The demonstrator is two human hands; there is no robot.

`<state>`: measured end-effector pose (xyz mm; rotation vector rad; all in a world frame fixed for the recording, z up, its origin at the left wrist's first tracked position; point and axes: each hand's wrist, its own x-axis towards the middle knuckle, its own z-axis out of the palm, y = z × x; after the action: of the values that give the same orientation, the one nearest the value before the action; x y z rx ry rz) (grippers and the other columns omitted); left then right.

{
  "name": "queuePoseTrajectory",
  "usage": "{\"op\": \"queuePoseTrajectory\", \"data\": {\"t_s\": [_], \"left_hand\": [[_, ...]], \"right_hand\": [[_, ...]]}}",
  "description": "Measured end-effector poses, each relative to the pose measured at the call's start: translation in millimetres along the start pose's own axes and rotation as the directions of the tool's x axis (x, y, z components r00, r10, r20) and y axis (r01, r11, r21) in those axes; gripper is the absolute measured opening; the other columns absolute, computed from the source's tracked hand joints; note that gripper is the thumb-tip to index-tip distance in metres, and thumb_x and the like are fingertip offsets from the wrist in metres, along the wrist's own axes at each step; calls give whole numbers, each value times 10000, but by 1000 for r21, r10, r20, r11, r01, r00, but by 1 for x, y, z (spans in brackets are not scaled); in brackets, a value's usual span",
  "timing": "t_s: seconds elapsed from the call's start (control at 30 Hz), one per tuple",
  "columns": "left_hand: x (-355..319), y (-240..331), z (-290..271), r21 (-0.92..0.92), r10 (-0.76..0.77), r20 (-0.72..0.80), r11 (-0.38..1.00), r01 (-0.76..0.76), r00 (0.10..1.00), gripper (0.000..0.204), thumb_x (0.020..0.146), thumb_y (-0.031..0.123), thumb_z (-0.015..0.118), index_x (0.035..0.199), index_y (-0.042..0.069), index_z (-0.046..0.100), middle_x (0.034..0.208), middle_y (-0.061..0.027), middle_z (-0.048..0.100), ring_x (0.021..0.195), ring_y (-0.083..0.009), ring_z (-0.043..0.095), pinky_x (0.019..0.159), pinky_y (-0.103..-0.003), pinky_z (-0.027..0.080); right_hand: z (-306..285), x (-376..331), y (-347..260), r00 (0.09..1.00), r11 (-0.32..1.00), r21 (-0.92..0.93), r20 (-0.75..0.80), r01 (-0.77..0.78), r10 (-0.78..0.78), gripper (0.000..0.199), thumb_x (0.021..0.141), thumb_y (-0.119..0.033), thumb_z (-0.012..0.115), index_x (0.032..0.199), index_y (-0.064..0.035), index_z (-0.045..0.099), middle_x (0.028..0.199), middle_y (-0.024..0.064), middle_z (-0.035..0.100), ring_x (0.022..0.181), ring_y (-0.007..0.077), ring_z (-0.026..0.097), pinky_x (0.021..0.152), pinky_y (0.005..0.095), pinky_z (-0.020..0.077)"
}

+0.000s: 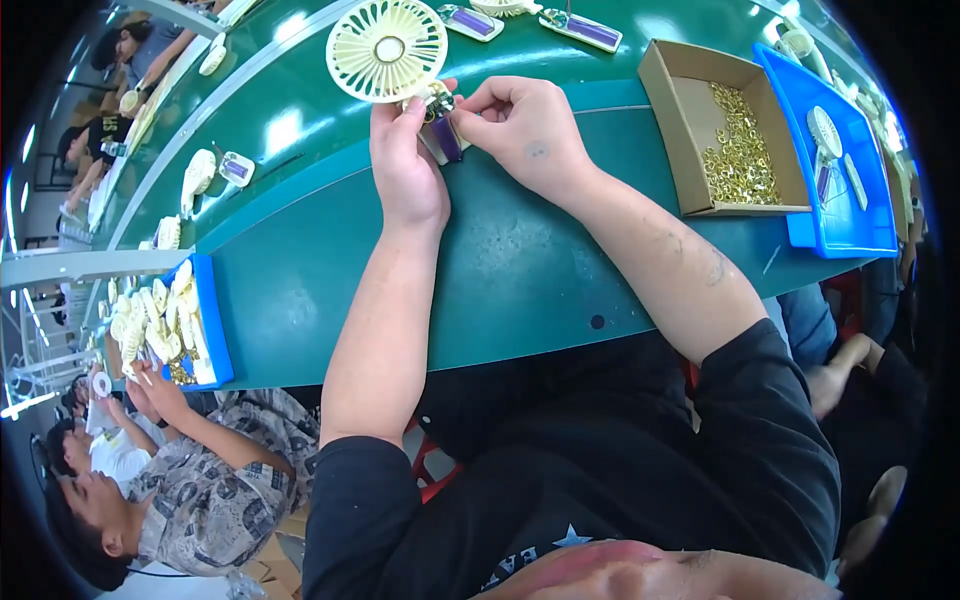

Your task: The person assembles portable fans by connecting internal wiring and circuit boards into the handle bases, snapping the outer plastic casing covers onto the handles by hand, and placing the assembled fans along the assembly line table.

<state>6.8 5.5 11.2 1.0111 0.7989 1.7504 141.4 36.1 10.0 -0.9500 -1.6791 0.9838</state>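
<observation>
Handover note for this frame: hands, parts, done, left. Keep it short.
Left hand: grips the open handle of a cream handheld fan, steadying it on the green table.
Right hand: fingertips pinch at the handle's exposed innards beside the purple battery.
Parts: cardboard box of brass clips to the right, blue tray beyond it; more fan parts on the conveyor belt.
Done: fan head is on its handle.
Left: handle is open, no cover on it.

Single head cam, fisheye, looking steeply down over the green bench [500, 270], close range, edges curved.
</observation>
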Motion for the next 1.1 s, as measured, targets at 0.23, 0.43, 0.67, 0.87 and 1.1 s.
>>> {"op": "queuePoseTrajectory", "data": {"t_s": [0.23, 0.43, 0.67, 0.87, 1.1], "left_hand": [[-2, -8, 0, 71, 68, 38, 995, -70, 997, 323, 956, 92, 484, 1263, -6, 512, 1174, -153, 645, 1086, -238, 622, 988, -381, 465], [-4, -12, -6, 206, 71, 82, 975, -87, 994, 349, 950, 82, 507, 1288, 6, 544, 1216, -108, 641, 1085, -200, 613, 964, -335, 469], [-5, -14, -7, 310, 189, 194, 919, -243, 963, 397, 943, 57, 526, 1336, 4, 532, 1271, -80, 612, 1141, -175, 577, 978, -319, 457], [-5, -14, -11, 324, 192, 226, 910, -260, 955, 387, 954, 76, 535, 1333, -1, 532, 1268, -82, 611, 1138, -174, 573, 980, -326, 456], [-3, -14, -14, 314, 222, 270, 900, -304, 937, 371, 974, 93, 540, 1330, -9, 526, 1279, -87, 603, 1139, -169, 569, 979, -323, 453]], "right_hand": [[-5, -3, -2, 999, 999, 11, -14, -32, 32, 179, 842, -135, 735, 821, 38, 696, 676, 7, 634, 631, 25, 531, 564, 218, 437], [-13, -4, -4, 995, 995, 63, 57, -82, 78, 168, 837, -143, 711, 814, 22, 687, 675, 18, 627, 582, 55, 551, 508, 229, 447], [-20, 6, 2, 962, 950, 206, 193, -234, 195, 162, 839, -129, 693, 815, 30, 682, 685, 39, 616, 533, 68, 523, 467, 234, 426], [-21, 7, -4, 916, 852, 360, 270, -381, 296, 158, 874, -107, 676, 871, 50, 687, 691, 43, 615, 512, 75, 499, 460, 244, 416], [-18, 6, -3, 912, 829, 395, 275, -396, 304, 161, 891, -113, 668, 896, 48, 681, 704, 37, 607, 529, 71, 494, 475, 251, 425]]}}
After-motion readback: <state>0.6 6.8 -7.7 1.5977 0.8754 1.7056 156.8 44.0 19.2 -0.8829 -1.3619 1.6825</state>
